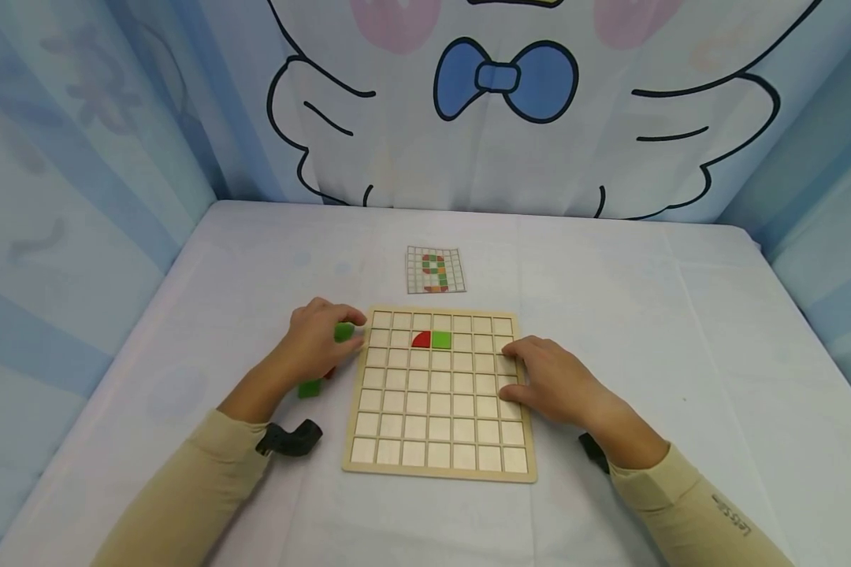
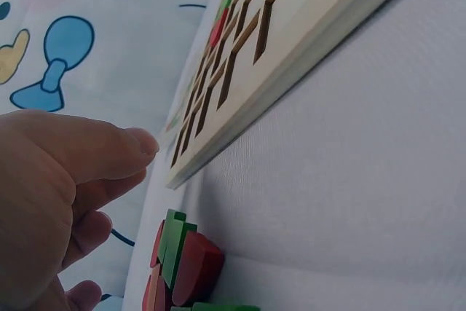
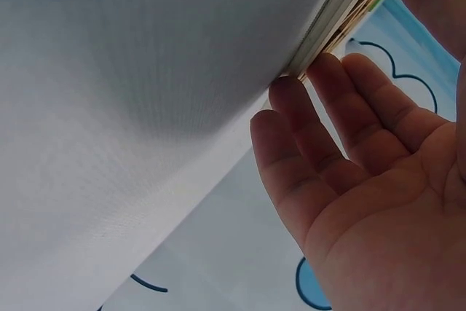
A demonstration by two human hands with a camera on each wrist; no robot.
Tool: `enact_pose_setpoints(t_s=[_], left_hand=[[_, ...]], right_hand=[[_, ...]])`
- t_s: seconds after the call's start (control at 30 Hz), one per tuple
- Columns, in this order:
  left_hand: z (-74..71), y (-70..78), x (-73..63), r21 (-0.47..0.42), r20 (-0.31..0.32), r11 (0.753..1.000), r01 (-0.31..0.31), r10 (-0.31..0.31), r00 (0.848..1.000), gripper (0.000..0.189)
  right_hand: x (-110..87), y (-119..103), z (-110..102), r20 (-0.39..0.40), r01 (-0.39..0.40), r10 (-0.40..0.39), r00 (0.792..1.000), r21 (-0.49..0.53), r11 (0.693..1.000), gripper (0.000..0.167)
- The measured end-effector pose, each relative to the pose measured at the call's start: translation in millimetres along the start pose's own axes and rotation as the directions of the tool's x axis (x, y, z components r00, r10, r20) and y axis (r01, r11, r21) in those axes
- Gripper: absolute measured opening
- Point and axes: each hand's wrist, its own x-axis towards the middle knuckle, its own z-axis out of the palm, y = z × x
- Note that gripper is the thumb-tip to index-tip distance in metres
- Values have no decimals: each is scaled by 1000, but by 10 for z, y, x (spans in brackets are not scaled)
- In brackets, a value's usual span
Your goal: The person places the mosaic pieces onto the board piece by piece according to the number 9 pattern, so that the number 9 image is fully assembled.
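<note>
A wooden grid board (image 1: 440, 472) lies flat on the table. In its second row sit a red quarter-round piece (image 1: 422, 340) and, beside it, a green square (image 1: 441, 340). My left hand (image 1: 319, 339) hovers at the board's upper left edge with thumb and fingers spread and nothing between them. Under and around it lie loose green pieces (image 1: 309, 388) and red ones, partly hidden by the hand; the left wrist view shows a red block (image 2: 198, 267) heaped with them. My right hand (image 1: 553, 378) rests at the board's right edge, fingertips right at the rim.
Behind the board lies a small pattern card (image 1: 436, 270) printed with a grid and a coloured figure. A white cloth covers the table (image 1: 681, 331). Printed curtains (image 1: 503, 157) stand at the back and sides. Black wrist camera mounts (image 1: 294, 439) project beside the sleeves.
</note>
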Motion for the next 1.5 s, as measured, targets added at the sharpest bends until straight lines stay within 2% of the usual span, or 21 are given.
enact_pose_setpoints(t_s=[0.23,0.73,0.97,1.5], left_hand=[[-18,-126,-94,2,-24,999,-35,35,999,24],[-29,-229,-217,-11,-14,999,47,-47,999,24],[-39,-249,-253,-14,-26,999,44,-45,999,26],[-61,-268,-282,13,-19,996,84,-84,996,27]], right_hand=[[2,-5,-3,2,-3,3,1000,2,1000,51],[-1,0,4,11,-18,18,1000,7,1000,50],[1,3,9,9,-17,17,1000,8,1000,50],[-1,2,10,11,-19,18,1000,13,1000,49]])
